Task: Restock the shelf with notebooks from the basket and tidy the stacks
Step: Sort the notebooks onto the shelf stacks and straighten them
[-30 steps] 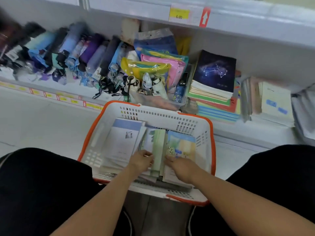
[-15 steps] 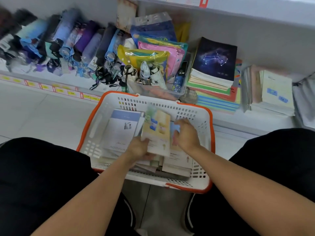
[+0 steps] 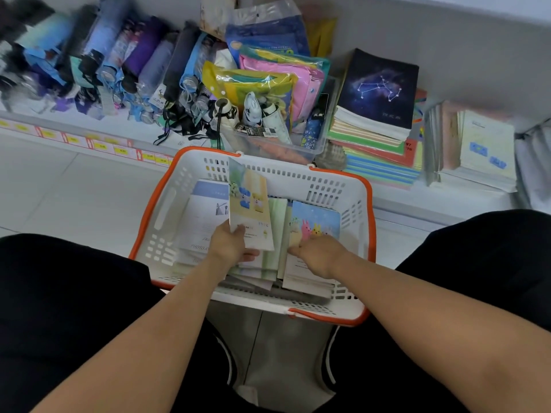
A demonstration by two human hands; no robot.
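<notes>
A: Notebook (image 3: 250,204) is pinched upright by the left hand (image 3: 228,244) above the basket (image 3: 368,204); the right hand (image 3: 319,254) is pressed on another.

B: Slippage is risked by a one-corner grip.

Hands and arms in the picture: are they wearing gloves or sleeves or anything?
No. The left hand and the right hand are bare, with no gloves, and no rings, watch or bracelet that I can see. Both forearms are uncovered as far as the picture shows, so no sleeves appear. The only clothing in view is black, over the knees at either side.
</notes>
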